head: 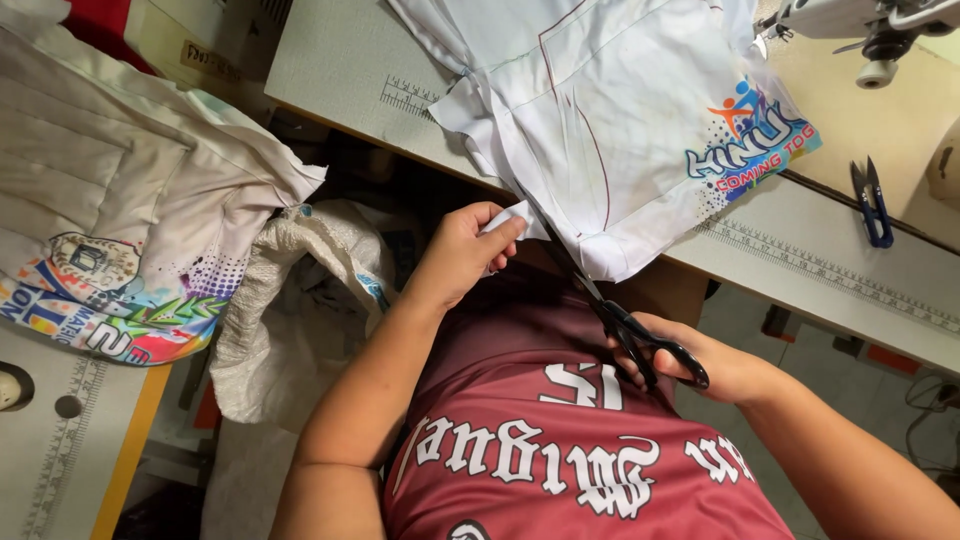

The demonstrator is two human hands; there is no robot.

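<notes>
White cloth with a coloured print, spread on the grey desk and hanging over its near edge; the left hand pinches a corner flap of it between closed fingers. Black scissors held in the right hand, fingers through the loops, blades reaching up to the cloth edge just beside the left hand. Blue snips lie apart on the desk to the right; a second printed garment lies well to the left.
</notes>
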